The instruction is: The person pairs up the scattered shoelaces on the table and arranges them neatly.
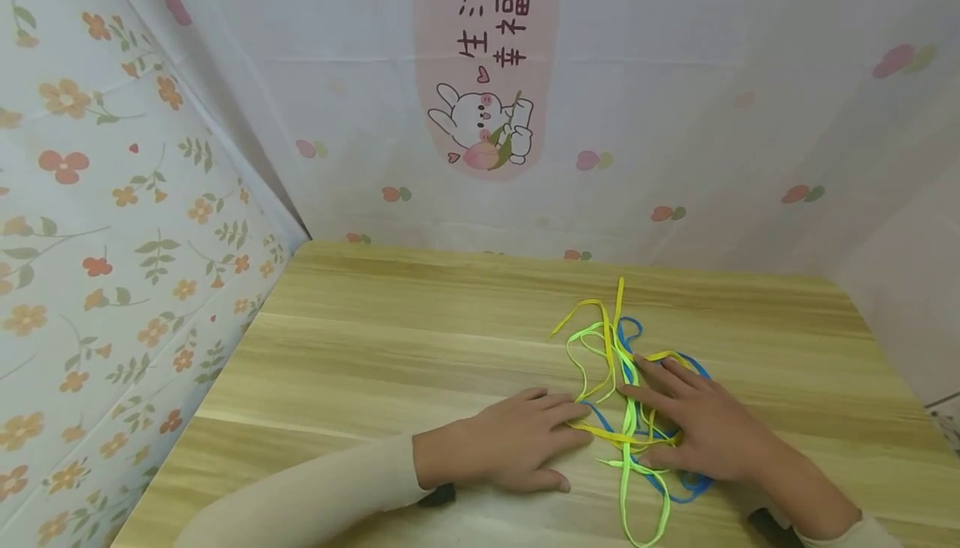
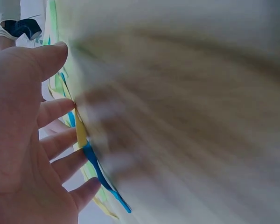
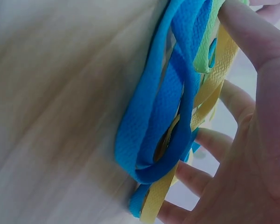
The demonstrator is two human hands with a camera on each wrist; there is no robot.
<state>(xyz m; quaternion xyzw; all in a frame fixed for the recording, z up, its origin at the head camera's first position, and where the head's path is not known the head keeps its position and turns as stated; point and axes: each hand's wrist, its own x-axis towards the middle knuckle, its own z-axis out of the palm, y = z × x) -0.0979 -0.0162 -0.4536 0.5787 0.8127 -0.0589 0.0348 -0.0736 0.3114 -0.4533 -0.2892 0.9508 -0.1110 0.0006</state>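
Flat laces lie in a loose tangle on the table: a neon green lace, a yellow lace and a blue lace. My left hand rests palm down at the tangle's left side. In the left wrist view its spread fingertips touch the yellow lace and the blue lace. On the right side my right hand lies over the tangle with fingers spread, hiding part of it. Beside those fingers in the right wrist view, the blue lace forms wide loops next to the yellow lace.
The wood-grain table extends to the left of and behind the hands. A white printed cloth hangs along its back edge. A floral cloth hangs on the left side.
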